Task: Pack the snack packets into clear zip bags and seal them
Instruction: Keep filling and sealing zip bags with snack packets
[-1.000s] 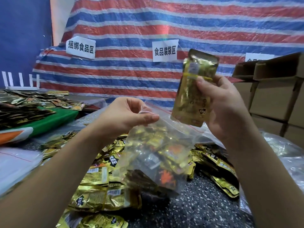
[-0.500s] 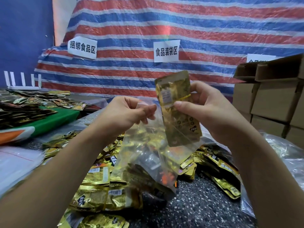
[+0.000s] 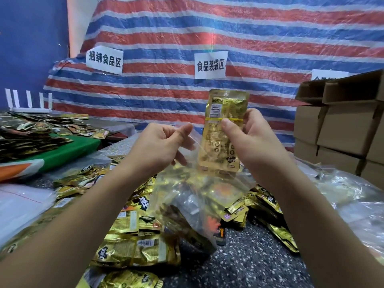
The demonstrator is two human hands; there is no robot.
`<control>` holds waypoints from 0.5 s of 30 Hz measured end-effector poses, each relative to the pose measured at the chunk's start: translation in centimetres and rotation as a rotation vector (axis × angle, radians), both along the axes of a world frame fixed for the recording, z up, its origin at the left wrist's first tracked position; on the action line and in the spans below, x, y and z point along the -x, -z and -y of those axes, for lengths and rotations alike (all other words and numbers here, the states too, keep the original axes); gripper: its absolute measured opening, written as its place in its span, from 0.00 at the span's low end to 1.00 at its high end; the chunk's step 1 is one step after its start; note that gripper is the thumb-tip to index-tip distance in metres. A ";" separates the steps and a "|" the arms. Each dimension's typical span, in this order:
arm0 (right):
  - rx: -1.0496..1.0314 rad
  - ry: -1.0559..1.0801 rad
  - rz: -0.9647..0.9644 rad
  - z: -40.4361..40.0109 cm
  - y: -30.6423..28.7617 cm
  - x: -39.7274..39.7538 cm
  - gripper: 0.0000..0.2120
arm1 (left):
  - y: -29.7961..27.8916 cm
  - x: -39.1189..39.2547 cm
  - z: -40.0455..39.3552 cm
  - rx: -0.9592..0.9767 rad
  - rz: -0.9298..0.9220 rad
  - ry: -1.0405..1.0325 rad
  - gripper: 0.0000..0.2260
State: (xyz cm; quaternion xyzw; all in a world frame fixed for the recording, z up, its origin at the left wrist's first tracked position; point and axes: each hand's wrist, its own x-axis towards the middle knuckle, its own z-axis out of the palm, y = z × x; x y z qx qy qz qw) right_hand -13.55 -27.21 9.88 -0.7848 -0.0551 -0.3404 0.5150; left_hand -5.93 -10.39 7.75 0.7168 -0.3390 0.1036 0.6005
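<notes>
My left hand (image 3: 160, 146) pinches the rim of a clear zip bag (image 3: 193, 204) that hangs open above the table, with several gold packets inside it. My right hand (image 3: 249, 138) holds a gold snack packet bundle (image 3: 223, 132), bound by a yellow rubber band, upright with its lower end inside the bag's mouth. A heap of loose gold snack packets (image 3: 128, 246) lies on the speckled table (image 3: 259, 265) beneath the bag.
Stacked cardboard boxes (image 3: 342, 129) stand at the right. Clear plastic bags (image 3: 349, 196) lie at the right, and flat zip bags (image 3: 18, 204) at the left. A green mat with dark packets (image 3: 31, 142) is at the far left. A striped tarp (image 3: 207, 38) hangs behind.
My right hand brought the banded packet bundle down from up high and to the left, and its lower end now sits in the bag's mouth. My left hand kept hold of the bag rim.
</notes>
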 end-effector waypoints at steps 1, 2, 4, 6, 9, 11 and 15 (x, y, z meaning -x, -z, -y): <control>0.092 0.059 0.039 0.0 0.1 0.1 0.05 | 0.0 0.0 -0.1 -0.008 0.008 -0.015 0.22; 0.172 0.102 0.088 0.0 0.3 0.1 0.06 | 0.0 0.0 -0.1 -0.013 0.013 -0.023 0.22; 0.294 0.144 0.191 0.2 0.5 0.1 0.07 | 0.0 0.0 0.0 -0.013 0.013 -0.028 0.22; 0.372 0.148 0.280 0.2 0.6 0.0 0.08 | 0.1 -0.2 0.2 -0.012 0.008 -0.042 0.21; 0.303 0.051 0.385 0.2 0.5 -0.1 0.07 | 0.2 -0.5 0.1 -0.006 -0.004 -0.072 0.20; 0.178 -0.059 0.434 0.2 0.3 0.0 0.06 | 0.2 -0.8 -0.1 0.001 0.002 -0.088 0.18; 0.013 -0.184 0.460 0.5 -0.1 0.0 0.07 | 0.1 -0.8 0.0 0.039 -0.023 -0.098 0.16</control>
